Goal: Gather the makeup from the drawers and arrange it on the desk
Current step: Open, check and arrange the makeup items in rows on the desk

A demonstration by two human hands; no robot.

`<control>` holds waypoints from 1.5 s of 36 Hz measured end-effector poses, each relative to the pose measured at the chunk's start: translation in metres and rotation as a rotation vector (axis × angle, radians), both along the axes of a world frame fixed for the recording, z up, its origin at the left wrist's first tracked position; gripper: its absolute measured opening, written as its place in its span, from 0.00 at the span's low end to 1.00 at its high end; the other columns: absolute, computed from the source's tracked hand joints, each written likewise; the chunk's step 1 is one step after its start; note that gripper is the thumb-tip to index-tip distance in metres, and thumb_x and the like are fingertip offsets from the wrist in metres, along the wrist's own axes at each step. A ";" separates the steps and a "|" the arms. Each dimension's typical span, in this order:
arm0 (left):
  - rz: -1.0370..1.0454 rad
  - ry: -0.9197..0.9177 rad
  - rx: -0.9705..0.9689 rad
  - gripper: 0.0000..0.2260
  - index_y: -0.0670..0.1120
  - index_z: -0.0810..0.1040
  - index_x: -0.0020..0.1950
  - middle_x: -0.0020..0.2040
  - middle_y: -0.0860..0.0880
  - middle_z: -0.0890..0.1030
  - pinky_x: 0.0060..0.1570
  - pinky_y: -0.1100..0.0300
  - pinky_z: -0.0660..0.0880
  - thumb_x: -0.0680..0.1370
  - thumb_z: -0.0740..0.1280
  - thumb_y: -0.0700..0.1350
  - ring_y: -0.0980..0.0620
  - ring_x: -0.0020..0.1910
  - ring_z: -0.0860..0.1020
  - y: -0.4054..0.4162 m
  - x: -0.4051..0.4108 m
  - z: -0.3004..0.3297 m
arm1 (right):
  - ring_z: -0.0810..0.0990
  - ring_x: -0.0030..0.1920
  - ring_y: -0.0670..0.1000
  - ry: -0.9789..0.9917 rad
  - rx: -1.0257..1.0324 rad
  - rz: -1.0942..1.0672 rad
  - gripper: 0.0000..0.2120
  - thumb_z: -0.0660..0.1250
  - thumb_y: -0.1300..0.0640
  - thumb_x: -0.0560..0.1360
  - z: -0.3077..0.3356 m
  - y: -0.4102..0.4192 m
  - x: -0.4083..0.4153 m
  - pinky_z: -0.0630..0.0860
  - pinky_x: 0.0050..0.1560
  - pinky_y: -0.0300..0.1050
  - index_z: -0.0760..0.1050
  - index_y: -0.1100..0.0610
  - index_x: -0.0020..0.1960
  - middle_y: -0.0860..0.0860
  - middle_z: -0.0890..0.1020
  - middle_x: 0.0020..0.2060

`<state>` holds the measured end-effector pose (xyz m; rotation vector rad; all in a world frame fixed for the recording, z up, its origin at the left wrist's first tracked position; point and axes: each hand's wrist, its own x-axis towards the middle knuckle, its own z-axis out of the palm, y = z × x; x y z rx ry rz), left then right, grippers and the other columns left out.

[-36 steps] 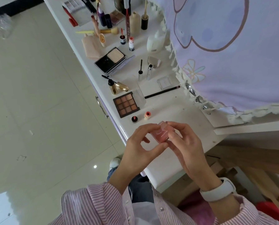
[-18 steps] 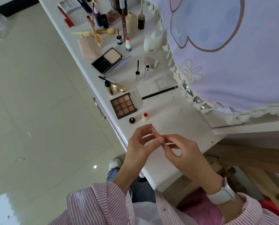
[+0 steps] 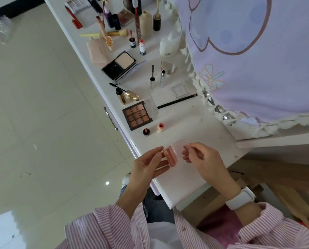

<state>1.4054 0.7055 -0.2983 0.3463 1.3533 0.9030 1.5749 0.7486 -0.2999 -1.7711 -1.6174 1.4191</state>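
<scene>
We hold a small pink blush compact with a clear hinged lid (image 3: 170, 155) open above the near end of the white desk (image 3: 186, 177): our left hand (image 3: 148, 164) pinches the pink base at its edge, and our right hand (image 3: 202, 159) pinches the clear lid swung out to the right. We judge the main risk to be the thin hinge; pulling the lid further could snap it, and so light a two-point pinch could let the compact drop to the desk or off its edge to the floor. Just beyond, we count one nine-pan brown eyeshadow palette (image 3: 137, 115), two small round open pots (image 3: 153, 129), one black pencil (image 3: 177, 101), one gold mascara tube (image 3: 127, 95), two silver tubes (image 3: 157, 80) and one black powder compact (image 3: 120, 66). Farther items crowd together, so we cannot count them surely.
</scene>
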 end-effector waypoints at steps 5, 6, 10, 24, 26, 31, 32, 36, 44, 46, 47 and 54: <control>0.061 0.128 0.011 0.11 0.43 0.77 0.59 0.51 0.45 0.82 0.42 0.62 0.79 0.77 0.65 0.41 0.51 0.46 0.83 0.003 0.003 -0.003 | 0.81 0.42 0.47 -0.084 0.209 0.090 0.07 0.64 0.64 0.75 0.002 -0.003 -0.012 0.77 0.47 0.35 0.79 0.61 0.50 0.47 0.80 0.39; 0.073 0.153 0.015 0.11 0.43 0.78 0.59 0.51 0.45 0.82 0.42 0.62 0.79 0.77 0.66 0.40 0.51 0.46 0.83 0.005 0.004 -0.003 | 0.80 0.41 0.48 -0.097 0.239 0.102 0.06 0.64 0.63 0.75 0.002 -0.003 -0.014 0.77 0.46 0.35 0.79 0.61 0.50 0.47 0.80 0.39; 0.133 0.191 -0.003 0.11 0.41 0.78 0.59 0.50 0.45 0.82 0.43 0.60 0.80 0.77 0.65 0.38 0.51 0.46 0.83 0.007 0.003 -0.008 | 0.79 0.40 0.45 -0.075 0.275 0.112 0.05 0.65 0.62 0.75 0.002 -0.002 -0.019 0.75 0.44 0.31 0.79 0.60 0.49 0.46 0.79 0.38; 0.037 0.512 0.039 0.09 0.51 0.81 0.51 0.47 0.54 0.80 0.46 0.63 0.76 0.75 0.68 0.39 0.61 0.42 0.77 0.003 -0.017 -0.029 | 0.81 0.44 0.46 -0.001 0.190 0.127 0.07 0.64 0.61 0.76 -0.004 0.001 -0.016 0.78 0.47 0.35 0.78 0.60 0.51 0.50 0.82 0.42; 0.019 0.586 0.071 0.08 0.48 0.81 0.53 0.48 0.55 0.77 0.49 0.68 0.73 0.75 0.69 0.41 0.61 0.44 0.76 0.002 -0.017 -0.031 | 0.80 0.45 0.42 0.003 0.180 0.145 0.07 0.63 0.60 0.77 -0.003 0.002 -0.017 0.74 0.45 0.27 0.78 0.58 0.52 0.47 0.82 0.43; 0.031 0.756 0.129 0.07 0.49 0.80 0.54 0.48 0.58 0.73 0.41 0.75 0.71 0.76 0.68 0.43 0.62 0.43 0.75 0.002 -0.016 -0.033 | 0.80 0.45 0.43 -0.014 0.292 0.111 0.15 0.57 0.50 0.78 -0.004 0.012 -0.014 0.73 0.41 0.27 0.77 0.57 0.55 0.48 0.81 0.47; 0.033 0.781 0.145 0.07 0.48 0.80 0.53 0.48 0.57 0.73 0.40 0.74 0.72 0.76 0.67 0.42 0.61 0.43 0.76 0.001 -0.015 -0.033 | 0.80 0.44 0.47 -0.058 0.372 0.117 0.17 0.55 0.50 0.77 -0.007 0.018 -0.012 0.74 0.41 0.31 0.77 0.59 0.55 0.50 0.81 0.47; 0.030 0.931 0.241 0.09 0.46 0.79 0.55 0.52 0.54 0.72 0.42 0.71 0.73 0.76 0.66 0.38 0.55 0.48 0.75 -0.002 -0.017 -0.038 | 0.78 0.46 0.59 -0.319 0.608 0.178 0.16 0.56 0.61 0.75 -0.026 0.053 -0.017 0.75 0.39 0.46 0.76 0.62 0.57 0.59 0.78 0.49; -0.165 1.104 0.203 0.21 0.40 0.64 0.72 0.72 0.46 0.65 0.69 0.58 0.58 0.79 0.62 0.39 0.47 0.71 0.61 -0.002 -0.018 -0.047 | 0.72 0.54 0.63 -0.636 0.640 0.503 0.27 0.62 0.74 0.68 -0.040 0.111 -0.043 0.75 0.40 0.52 0.69 0.64 0.66 0.60 0.73 0.61; -0.202 1.108 0.181 0.22 0.41 0.63 0.73 0.73 0.48 0.63 0.68 0.61 0.56 0.79 0.61 0.41 0.49 0.72 0.60 -0.002 -0.019 -0.047 | 0.73 0.52 0.64 -0.653 0.671 0.550 0.27 0.62 0.74 0.66 -0.042 0.115 -0.045 0.74 0.40 0.53 0.70 0.64 0.65 0.60 0.74 0.59; -0.212 1.109 0.177 0.22 0.42 0.62 0.73 0.74 0.48 0.63 0.68 0.63 0.55 0.79 0.61 0.41 0.49 0.72 0.59 -0.002 -0.020 -0.047 | 0.74 0.51 0.64 -0.650 0.688 0.560 0.27 0.63 0.75 0.65 -0.043 0.116 -0.045 0.74 0.40 0.53 0.71 0.64 0.64 0.60 0.75 0.57; -0.224 1.099 0.180 0.22 0.43 0.62 0.73 0.74 0.50 0.62 0.66 0.66 0.54 0.79 0.61 0.41 0.51 0.72 0.59 -0.002 -0.022 -0.046 | 0.78 0.40 0.61 -0.643 0.741 0.601 0.17 0.71 0.75 0.59 -0.038 0.115 -0.041 0.64 0.25 0.37 0.78 0.64 0.46 0.59 0.77 0.41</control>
